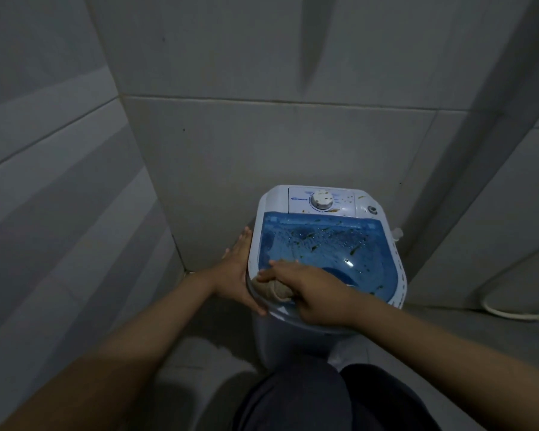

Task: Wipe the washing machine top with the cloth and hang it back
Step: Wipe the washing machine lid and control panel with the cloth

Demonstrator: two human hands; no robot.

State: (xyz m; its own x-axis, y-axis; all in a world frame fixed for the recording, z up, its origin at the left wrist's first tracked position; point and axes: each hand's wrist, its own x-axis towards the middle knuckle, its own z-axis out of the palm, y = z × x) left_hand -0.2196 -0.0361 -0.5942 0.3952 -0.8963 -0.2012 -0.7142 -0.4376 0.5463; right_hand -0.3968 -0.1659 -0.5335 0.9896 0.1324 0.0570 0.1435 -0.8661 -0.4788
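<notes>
A small white washing machine point(400, 275) with a clear blue lid point(330, 247) stands in a tiled corner. Brown and green specks dot the lid and the white control panel around the dial point(322, 199). My right hand point(308, 290) presses a beige cloth point(273, 287) onto the lid's near left corner. My left hand point(238, 272) lies flat against the machine's left side, fingers spread, holding nothing.
Grey tiled walls close in behind and on both sides. A white hose point(517, 311) curls on the floor at the right. A white inlet cap point(397, 234) sticks out on the machine's right. My dark trousers point(324, 399) fill the bottom.
</notes>
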